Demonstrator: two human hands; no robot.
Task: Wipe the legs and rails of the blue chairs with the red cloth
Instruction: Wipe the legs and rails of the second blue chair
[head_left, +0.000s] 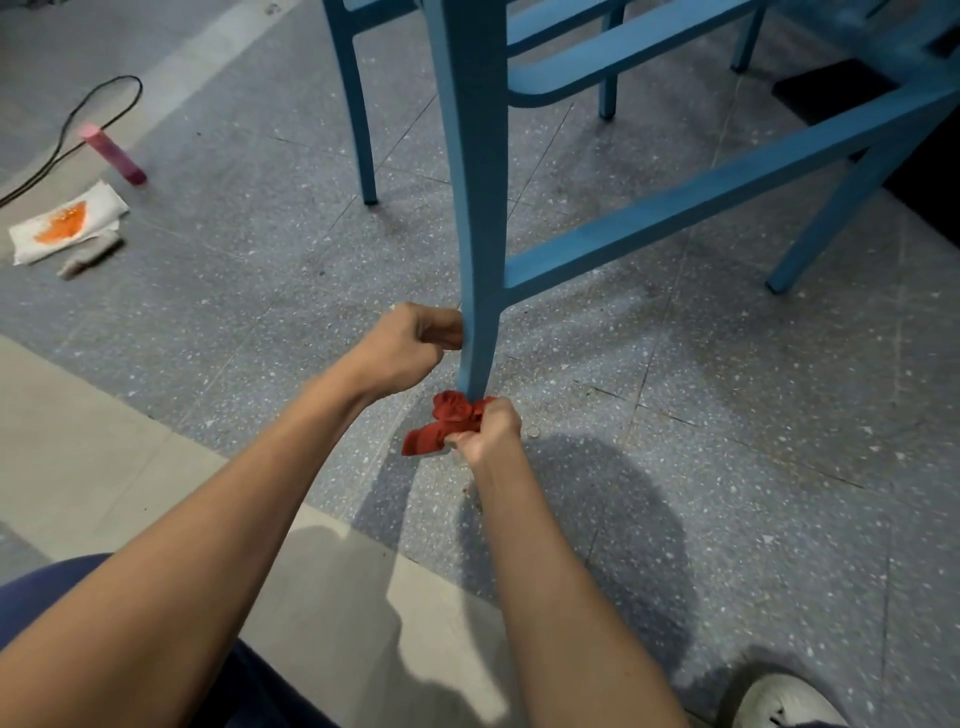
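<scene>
A blue chair's near leg (480, 208) runs down the middle of the view to the speckled floor. A blue side rail (727, 197) joins it low down and slopes up to the right. My left hand (410, 345) has its fingers curled against the left side of that leg, a little above the foot. My right hand (488, 428) grips the bunched red cloth (449, 421), which is pressed round the very bottom of the leg at floor level. More blue legs (358, 109) and rails (618, 57) stand behind.
On the floor at the left lie a pink cylinder (113, 154), a white tissue with an orange stain (62, 223) and a black cable (72, 130). A pale strip of floor (78, 431) crosses the lower left. My white shoe (784, 701) shows at the bottom right.
</scene>
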